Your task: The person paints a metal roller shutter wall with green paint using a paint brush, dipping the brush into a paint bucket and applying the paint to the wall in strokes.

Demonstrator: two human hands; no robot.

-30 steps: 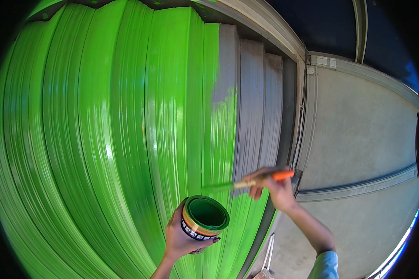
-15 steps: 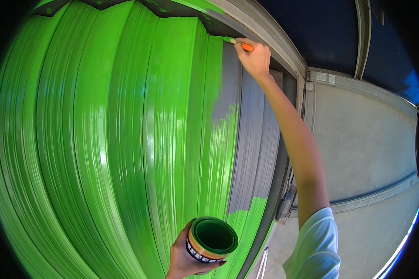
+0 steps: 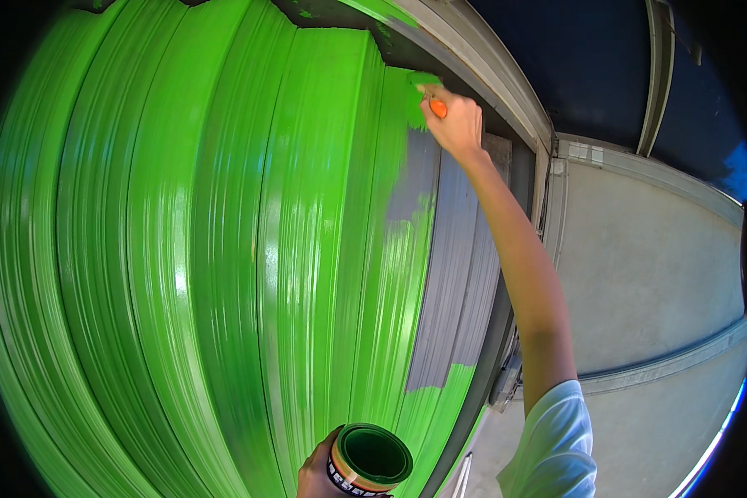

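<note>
My right hand (image 3: 456, 121) is closed round the orange handle of a paintbrush (image 3: 437, 106), high on a corrugated metal panel (image 3: 307, 207). The brush's bristles press against the panel near its top edge, where fresh green paint shows. Most of the panel is bright green; an unpainted grey strip (image 3: 448, 274) runs down its right side, with green again at its lower end. Low in the view, my left hand (image 3: 314, 475) grips an open paint can (image 3: 372, 461) from its left side. The can is tilted and its inside is dark green.
A dark frame and a pale beam (image 3: 506, 66) border the panel above and at the right. Beyond stands a beige wall (image 3: 647, 257) with a horizontal rail (image 3: 681, 357). A small metal fitting (image 3: 506, 383) sits beside the panel's lower right edge.
The brush has moved slightly down, and green now covers the top of the grey strip. The can in my left hand sits lower in the view.
</note>
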